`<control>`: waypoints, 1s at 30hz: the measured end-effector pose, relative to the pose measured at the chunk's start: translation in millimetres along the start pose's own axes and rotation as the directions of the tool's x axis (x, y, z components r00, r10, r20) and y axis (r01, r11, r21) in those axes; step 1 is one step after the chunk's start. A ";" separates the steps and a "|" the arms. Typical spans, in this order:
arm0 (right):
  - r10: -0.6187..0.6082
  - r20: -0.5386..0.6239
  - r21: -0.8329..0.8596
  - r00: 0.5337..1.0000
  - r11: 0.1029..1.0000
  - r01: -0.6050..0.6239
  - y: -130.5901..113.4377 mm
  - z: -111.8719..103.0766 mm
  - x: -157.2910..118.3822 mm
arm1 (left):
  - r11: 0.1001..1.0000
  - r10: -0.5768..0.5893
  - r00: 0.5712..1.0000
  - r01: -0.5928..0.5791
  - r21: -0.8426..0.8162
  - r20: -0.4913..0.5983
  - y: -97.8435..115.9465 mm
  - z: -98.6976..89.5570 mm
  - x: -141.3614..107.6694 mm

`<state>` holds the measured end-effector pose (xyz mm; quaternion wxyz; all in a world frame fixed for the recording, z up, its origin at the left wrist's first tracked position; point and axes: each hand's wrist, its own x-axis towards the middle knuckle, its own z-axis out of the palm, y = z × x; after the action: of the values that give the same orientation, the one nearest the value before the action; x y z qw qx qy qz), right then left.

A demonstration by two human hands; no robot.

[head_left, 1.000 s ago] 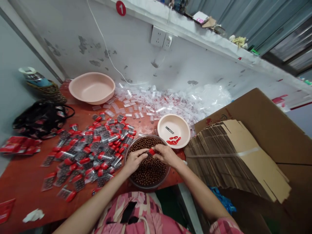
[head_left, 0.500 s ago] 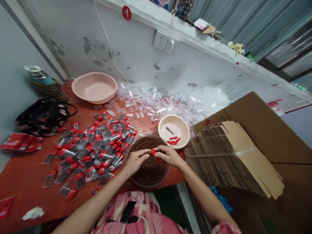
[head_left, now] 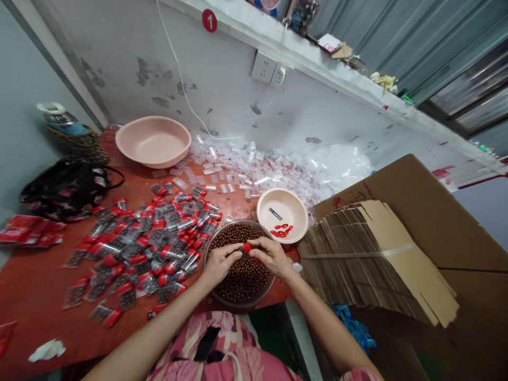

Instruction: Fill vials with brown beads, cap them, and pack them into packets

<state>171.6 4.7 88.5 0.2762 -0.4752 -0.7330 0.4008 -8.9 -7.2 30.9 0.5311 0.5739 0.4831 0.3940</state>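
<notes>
Over a round bowl (head_left: 209,283) full of small brown balls (head_left: 242,288), both my hands meet on a small clear packet with a red cap (head_left: 247,247). My left hand (head_left: 219,264) pinches its body, which the fingers mostly hide. My right hand (head_left: 273,256) is closed, with thumb and fingertips at the red cap. Left of the bowl lies a heap of filled clear packets with red caps (head_left: 138,259). Behind my right hand, a cream basin (head_left: 264,203) holds several loose red caps (head_left: 282,232) and a dark strip (head_left: 275,214).
Many clear plastic sleeves (head_left: 254,169) are piled along the wall. A pink basin (head_left: 153,140), a black bag (head_left: 63,190) and red packets (head_left: 29,231) stand at the left. Bundled flat cardboard (head_left: 373,259) leans against a large carton (head_left: 428,211) at the right.
The view has shifted slightly. Both hands stay together over the bowl, still holding the red-capped packet, with only a small movement of the right fingers and wrist.
</notes>
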 end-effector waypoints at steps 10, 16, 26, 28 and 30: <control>-0.052 -0.045 -0.103 0.998 0.994 0.047 -1.4 6.5 0.2 | 0.999 -0.027 0.999 0.027 -0.030 -0.018 7.3 -6.6 5.4; -0.092 0.056 -0.256 0.994 0.961 0.103 -2.7 6.3 -6.5 | 0.999 0.007 1.000 -0.007 -0.035 -0.002 1.3 -1.6 0.9; 0.002 -0.039 -0.079 0.999 0.997 -0.005 3.6 18.3 4.1 | 0.964 -0.100 0.995 0.093 -0.250 -0.016 -1.4 2.6 6.8; 0.130 -0.145 0.165 0.981 0.981 -0.106 3.4 24.2 10.0 | 0.889 -0.165 0.986 0.138 -0.437 -0.024 -0.6 4.9 10.0; 0.269 -0.179 0.471 0.946 0.868 -0.158 3.0 30.1 11.9 | 0.792 -0.230 0.972 0.165 -0.588 -0.037 0.9 5.3 12.1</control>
<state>144.6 6.6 70.4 0.4185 -0.5213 -0.5238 0.5279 -0.9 3.4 30.4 0.6923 0.3088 0.4246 0.4951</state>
